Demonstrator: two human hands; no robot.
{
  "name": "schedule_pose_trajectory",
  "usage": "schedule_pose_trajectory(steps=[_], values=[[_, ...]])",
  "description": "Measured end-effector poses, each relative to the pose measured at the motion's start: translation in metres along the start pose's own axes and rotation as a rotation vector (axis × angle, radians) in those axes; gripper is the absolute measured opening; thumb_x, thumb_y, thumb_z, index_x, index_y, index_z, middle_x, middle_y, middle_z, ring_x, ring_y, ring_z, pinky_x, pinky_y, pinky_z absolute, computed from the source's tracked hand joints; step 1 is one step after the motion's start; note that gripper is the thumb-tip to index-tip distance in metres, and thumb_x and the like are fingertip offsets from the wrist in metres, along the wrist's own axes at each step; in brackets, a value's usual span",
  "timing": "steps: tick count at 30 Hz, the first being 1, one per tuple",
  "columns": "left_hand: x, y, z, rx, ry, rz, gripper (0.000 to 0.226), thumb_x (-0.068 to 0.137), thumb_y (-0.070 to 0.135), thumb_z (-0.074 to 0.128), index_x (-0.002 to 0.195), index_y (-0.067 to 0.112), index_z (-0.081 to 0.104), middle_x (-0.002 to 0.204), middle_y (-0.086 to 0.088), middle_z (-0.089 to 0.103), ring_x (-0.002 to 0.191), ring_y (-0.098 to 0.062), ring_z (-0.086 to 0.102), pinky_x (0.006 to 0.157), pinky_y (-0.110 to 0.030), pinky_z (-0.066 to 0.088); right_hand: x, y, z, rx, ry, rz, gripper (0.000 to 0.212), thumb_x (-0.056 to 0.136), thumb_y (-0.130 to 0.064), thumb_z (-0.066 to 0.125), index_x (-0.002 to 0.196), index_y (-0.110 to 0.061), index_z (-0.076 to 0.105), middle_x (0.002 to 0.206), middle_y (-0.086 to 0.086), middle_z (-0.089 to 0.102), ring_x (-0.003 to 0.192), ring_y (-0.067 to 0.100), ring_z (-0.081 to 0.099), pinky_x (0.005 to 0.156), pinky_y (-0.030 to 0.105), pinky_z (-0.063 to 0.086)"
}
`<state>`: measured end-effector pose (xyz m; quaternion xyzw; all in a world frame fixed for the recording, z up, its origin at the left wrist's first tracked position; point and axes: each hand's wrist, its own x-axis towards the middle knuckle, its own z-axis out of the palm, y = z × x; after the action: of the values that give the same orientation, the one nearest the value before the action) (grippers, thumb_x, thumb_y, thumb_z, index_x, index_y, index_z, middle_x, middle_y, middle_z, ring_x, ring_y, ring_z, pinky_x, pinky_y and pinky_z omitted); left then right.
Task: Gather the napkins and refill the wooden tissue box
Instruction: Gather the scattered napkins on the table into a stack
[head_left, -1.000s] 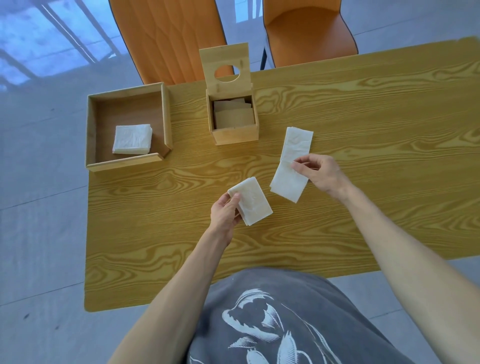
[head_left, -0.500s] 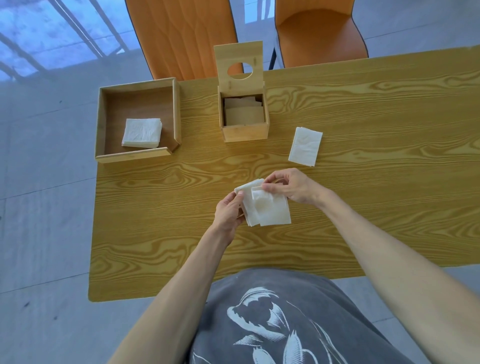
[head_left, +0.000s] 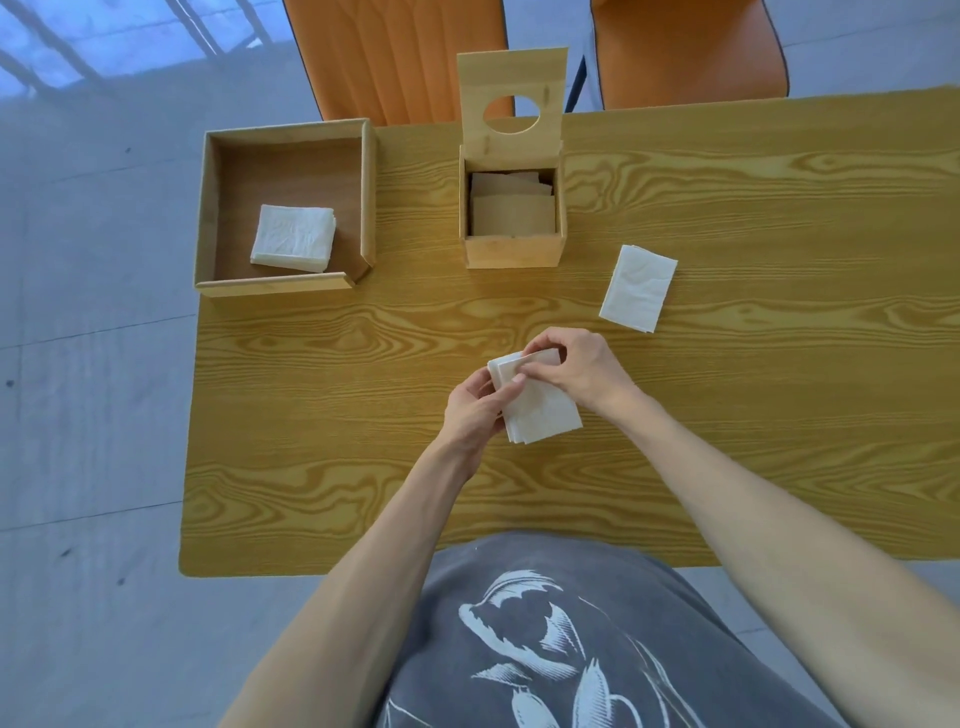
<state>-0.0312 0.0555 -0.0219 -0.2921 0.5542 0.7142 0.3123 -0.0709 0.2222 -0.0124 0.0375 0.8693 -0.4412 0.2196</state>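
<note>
A small stack of white napkins sits low over the table's middle, held by both hands. My left hand grips its left edge from below. My right hand pinches its top edge. Another folded white napkin lies flat on the table to the right of the wooden tissue box. The box stands at the back centre with its lid, which has a round hole, tipped up; napkins show inside it.
A shallow wooden tray at the back left holds a stack of white napkins. Two orange chairs stand behind the wooden table. The table's left edge is near the tray.
My right hand lifted a napkin from the table, carried it left and laid it on the stack in my left hand. One napkin stayed on the table.
</note>
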Motion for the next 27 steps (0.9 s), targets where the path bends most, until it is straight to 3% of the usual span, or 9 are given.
schedule_pose_trajectory(steps=[3,7,10,14,17,27], values=[[0.006,0.0,0.006,0.005,0.049,0.011,0.032,0.086,0.018,0.075,0.117,0.013,0.066,0.107,-0.004,0.075,0.097,-0.02,0.072,0.086,-0.041,0.06,0.005,0.004,0.002,-0.086,0.058,0.025,0.026,0.076,-0.043,0.078,0.096,-0.027,0.072,0.095,-0.006,0.07,0.085,0.014,0.064,0.072,0.034,0.053],[0.015,0.003,0.008,0.018,0.114,0.024,0.019,0.089,0.014,0.072,0.107,0.018,0.066,0.103,-0.003,0.073,0.096,-0.02,0.07,0.085,-0.043,0.059,0.011,0.006,-0.007,-0.068,0.204,0.044,0.032,0.083,-0.046,0.072,0.102,-0.02,0.072,0.094,-0.005,0.07,0.083,0.012,0.063,0.072,0.029,0.053],[0.021,0.006,0.009,0.014,0.14,0.01,0.018,0.089,0.015,0.072,0.104,0.022,0.066,0.105,-0.004,0.073,0.099,-0.022,0.07,0.087,-0.046,0.058,0.017,0.014,-0.022,-0.086,0.405,0.16,0.025,0.093,-0.038,0.063,0.106,-0.018,0.07,0.096,-0.004,0.071,0.084,0.014,0.066,0.069,0.031,0.054],[0.024,0.01,0.011,0.004,0.164,-0.009,0.026,0.09,0.016,0.071,0.116,0.014,0.066,0.11,-0.007,0.073,0.102,-0.026,0.07,0.086,-0.049,0.059,0.026,0.028,-0.044,-0.087,0.578,0.369,0.03,0.096,-0.038,0.055,0.115,-0.017,0.065,0.106,0.0,0.07,0.096,0.021,0.066,0.07,0.03,0.046],[0.024,0.011,0.011,-0.01,0.169,-0.016,0.025,0.092,0.016,0.069,0.116,0.014,0.066,0.11,-0.009,0.073,0.1,-0.028,0.071,0.083,-0.047,0.06,0.03,0.033,-0.058,-0.086,0.617,0.47,0.037,0.095,-0.039,0.055,0.123,-0.016,0.061,0.117,0.002,0.066,0.106,0.021,0.062,0.075,0.03,0.041],[0.022,0.011,0.01,-0.045,0.166,-0.016,0.027,0.092,0.018,0.068,0.119,0.013,0.065,0.111,-0.009,0.072,0.101,-0.029,0.071,0.085,-0.047,0.059,0.031,0.042,-0.065,-0.084,0.591,0.679,0.063,0.089,-0.051,0.061,0.137,-0.014,0.041,0.137,0.008,0.046,0.115,0.028,0.058,0.085,0.039,0.045]])
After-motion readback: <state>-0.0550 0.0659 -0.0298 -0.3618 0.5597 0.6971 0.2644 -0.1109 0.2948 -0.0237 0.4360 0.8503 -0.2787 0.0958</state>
